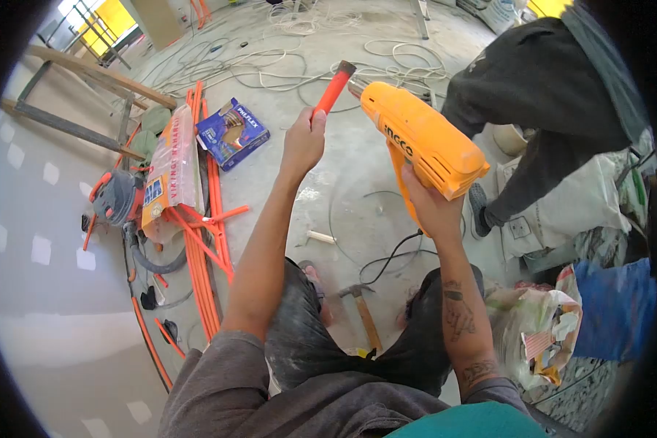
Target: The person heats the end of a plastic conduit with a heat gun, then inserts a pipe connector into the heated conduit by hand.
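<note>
Closest in, there's a hammer [363, 314] lying on the floor between the feet, with an opened, crumpled bag of scraps [536, 317] off to the right and a blue sheet [613, 310] just past it. A black cord [388, 261] loops over the floor a bit farther out, right in the footspace, near a small white stick [320, 237].

Right hand [431, 198] has its grip wrapped round the handle of an orange heat gun [423, 139]. Left hand [304, 144] has its grip closed on a short orange pipe [331, 91], dark end up by the nozzle; can't tell if they touch.

Left side's pretty crowded: long orange pipes [197, 285] across the floor, a printed plastic bag [171, 179] on them, a blue box [232, 136] beside that and a grey power tool [117, 198] by the wall. On the right, another person's leg [533, 80] takes up space near the heat gun, white sacks [569, 197] next to it. Farthest out, pale cables [398, 69] tangle across the floor.
</note>
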The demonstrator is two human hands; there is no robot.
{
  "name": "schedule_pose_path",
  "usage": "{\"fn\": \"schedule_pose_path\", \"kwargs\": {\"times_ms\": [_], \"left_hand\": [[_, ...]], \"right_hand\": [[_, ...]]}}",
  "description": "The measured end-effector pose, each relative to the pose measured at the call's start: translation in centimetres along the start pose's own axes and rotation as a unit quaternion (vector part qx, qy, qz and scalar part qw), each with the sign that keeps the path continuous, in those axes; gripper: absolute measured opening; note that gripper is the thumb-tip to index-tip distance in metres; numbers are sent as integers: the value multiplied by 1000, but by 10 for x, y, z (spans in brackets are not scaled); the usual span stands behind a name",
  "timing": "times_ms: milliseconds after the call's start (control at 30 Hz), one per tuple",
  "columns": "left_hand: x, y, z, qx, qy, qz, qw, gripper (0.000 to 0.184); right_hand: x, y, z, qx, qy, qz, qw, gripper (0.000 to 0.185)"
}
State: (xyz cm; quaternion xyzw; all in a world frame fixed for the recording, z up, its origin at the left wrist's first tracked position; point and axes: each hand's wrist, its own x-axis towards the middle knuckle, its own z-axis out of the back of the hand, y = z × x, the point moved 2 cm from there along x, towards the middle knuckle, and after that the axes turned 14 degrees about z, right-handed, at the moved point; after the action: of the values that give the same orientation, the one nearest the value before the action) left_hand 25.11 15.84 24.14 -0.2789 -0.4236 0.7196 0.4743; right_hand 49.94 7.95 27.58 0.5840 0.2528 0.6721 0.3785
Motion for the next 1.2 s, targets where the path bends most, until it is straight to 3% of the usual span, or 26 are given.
{"fn": "schedule_pose_path", "kwargs": {"times_ms": [33,200,300,433,500,567,667,767,1067,1200], "left_hand": [[-1,-1,-2,0,4,-1,1000,40],[-3,-8,-12,7,54,-3,999,42],[-11,-16,-14,23,28,-51,998,38],[-13,-22,-10,69,49,-74,994,35],[-9,-18,-13,98,-5,-156,983,35],[-10,-15,-16,145,-39,-178,973,34],[-11,-16,-17,192,-79,-205,956,31],[-9,-14,-21,192,-84,-210,955,30],[-8,-14,-27,191,-91,-219,952,31],[-9,-12,-29,167,-108,-252,947,30]], "right_hand": [[0,4,5,-21,3,35,999,27],[-8,0,31,-28,-15,19,999,28],[-15,-3,45,-38,-2,-49,998,29],[-17,-3,59,-67,13,30,997,28],[-18,-5,64,-108,39,63,991,28],[-19,-7,66,-210,93,122,966,29],[-16,-7,64,-227,85,145,959,30],[-16,-7,64,-216,85,77,970,29],[-16,-11,66,-243,84,127,958,27],[-16,-11,64,-225,79,98,966,27]]}}
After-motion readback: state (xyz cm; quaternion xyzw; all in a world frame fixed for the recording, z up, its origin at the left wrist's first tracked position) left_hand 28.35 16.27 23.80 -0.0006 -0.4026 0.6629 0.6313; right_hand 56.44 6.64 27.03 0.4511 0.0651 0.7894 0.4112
